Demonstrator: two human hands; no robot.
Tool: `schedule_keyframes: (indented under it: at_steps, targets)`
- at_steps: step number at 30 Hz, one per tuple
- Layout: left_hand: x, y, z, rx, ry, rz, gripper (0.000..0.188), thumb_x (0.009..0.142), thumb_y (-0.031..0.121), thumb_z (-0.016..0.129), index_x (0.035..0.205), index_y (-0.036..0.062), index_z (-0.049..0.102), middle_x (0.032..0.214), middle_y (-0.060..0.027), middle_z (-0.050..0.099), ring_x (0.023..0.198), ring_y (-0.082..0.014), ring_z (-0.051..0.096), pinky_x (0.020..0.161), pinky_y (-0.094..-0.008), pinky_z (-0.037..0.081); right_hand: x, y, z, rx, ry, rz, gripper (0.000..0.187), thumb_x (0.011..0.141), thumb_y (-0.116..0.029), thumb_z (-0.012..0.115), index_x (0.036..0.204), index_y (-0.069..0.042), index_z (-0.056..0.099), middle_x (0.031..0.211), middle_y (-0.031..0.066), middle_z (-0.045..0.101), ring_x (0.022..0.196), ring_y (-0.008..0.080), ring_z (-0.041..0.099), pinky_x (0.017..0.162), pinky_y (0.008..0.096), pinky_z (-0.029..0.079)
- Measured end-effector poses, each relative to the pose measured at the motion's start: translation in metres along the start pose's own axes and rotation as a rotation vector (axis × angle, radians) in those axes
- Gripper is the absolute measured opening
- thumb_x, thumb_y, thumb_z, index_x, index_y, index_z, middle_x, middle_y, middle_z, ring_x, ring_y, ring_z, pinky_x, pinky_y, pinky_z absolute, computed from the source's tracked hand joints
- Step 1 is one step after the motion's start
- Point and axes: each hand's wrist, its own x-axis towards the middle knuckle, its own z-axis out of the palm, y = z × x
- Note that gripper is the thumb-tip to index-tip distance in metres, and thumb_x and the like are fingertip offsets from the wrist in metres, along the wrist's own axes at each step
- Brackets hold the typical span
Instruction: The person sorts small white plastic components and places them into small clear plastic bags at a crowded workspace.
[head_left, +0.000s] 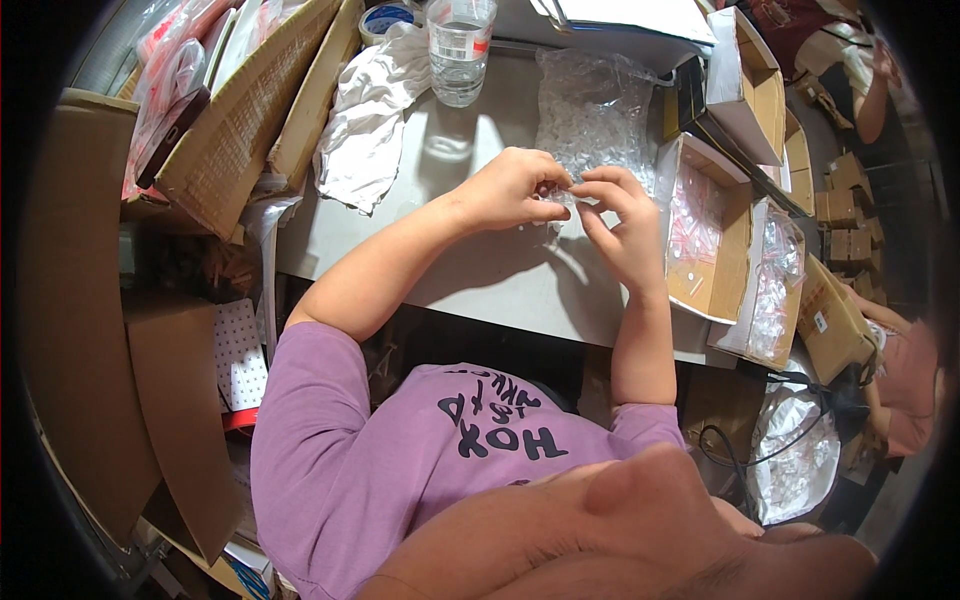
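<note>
My left hand (518, 190) and my right hand (622, 218) meet above the middle of the grey table (470, 270). Both are closed, thumb against fingers, around small clear plastic pieces (556, 197) whose exact kind I cannot make out. A few tiny pale bits lie on the table just below the fingertips. Right behind my hands rests a clear plastic bag (595, 110) filled with many small transparent parts. To the right of my right hand stands an open cardboard box (700, 292) holding small zip bags with red edges.
A clear plastic cup (460, 55) stands at the back beside a crumpled white cloth (372, 120). Cardboard boxes (240, 110) crowd the left side. Another box (768, 290) of bagged parts sits at the right edge, near a white sack (795, 445). Other people are at the far right.
</note>
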Motion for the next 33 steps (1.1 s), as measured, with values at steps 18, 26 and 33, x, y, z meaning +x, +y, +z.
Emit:
schedule_keyframes:
  at_steps: [18,26,33]
  targets:
    - [0.000,0.003,-0.011,-0.303,-0.149,-0.237,0.025,0.081,0.006,0.069,0.102,-0.0015,0.060,0.088,-0.0074,0.066,0.073,-0.0092,0.061,0.065,-0.0233,0.050,-0.003,0.008,0.005,0.188,0.108,0.068,0.010,0.077,-0.006,0.072,0.084,0.000,0.067,0.101,0.0120,0.064,0.084,0.0174,0.062,0.070,0.0283,0.050]
    - [-0.001,-0.004,-0.009,-0.413,-0.099,-0.169,0.021,0.086,0.011,0.066,0.101,-0.0014,0.063,0.085,-0.0051,0.066,0.076,-0.0086,0.059,0.064,-0.0227,0.048,-0.002,-0.006,0.003,0.138,0.106,0.153,0.010,0.078,-0.003,0.072,0.085,0.001,0.066,0.074,0.0065,0.065,0.065,0.0103,0.062,0.060,0.0222,0.049]
    - [0.000,0.001,-0.011,-0.403,-0.105,-0.272,0.017,0.088,0.015,0.064,0.096,-0.0006,0.064,0.079,-0.0017,0.063,0.065,-0.0049,0.052,0.054,-0.0210,0.041,-0.003,-0.004,0.003,0.250,0.078,0.195,0.019,0.077,-0.004,0.073,0.093,0.000,0.064,0.075,0.0072,0.066,0.068,0.0100,0.063,0.061,0.0229,0.050]
